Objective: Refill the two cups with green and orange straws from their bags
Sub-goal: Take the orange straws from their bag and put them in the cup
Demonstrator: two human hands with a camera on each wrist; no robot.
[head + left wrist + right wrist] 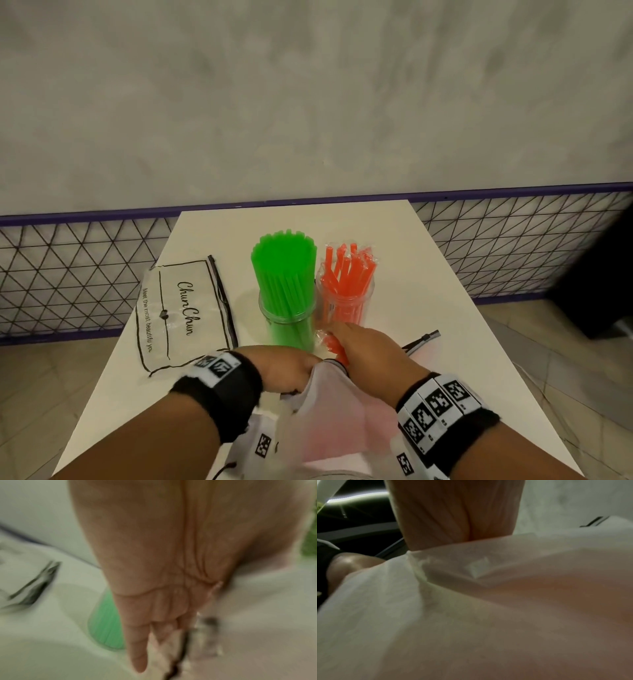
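Note:
A clear cup (287, 317) packed with green straws (282, 263) stands mid-table, blurred in the left wrist view (104, 622). Right beside it, a second clear cup (346, 308) holds orange straws (346, 270) in thin wrappers. In front of the cups I hold a frosted zip bag (335, 407) with a pink tint. My left hand (291, 368) pinches the bag's dark-edged mouth (180, 653). My right hand (363, 349) curls over a bunch of wrapped orange straws (338, 349) at the bag's mouth. The bag (471, 615) hides that hand's fingers in the right wrist view.
A flat, empty-looking printed zip bag (178, 308) lies left of the green cup. The white table (428, 291) is narrow, with a wire-mesh barrier (68, 274) and a grey wall behind it. Tiled floor lies on both sides.

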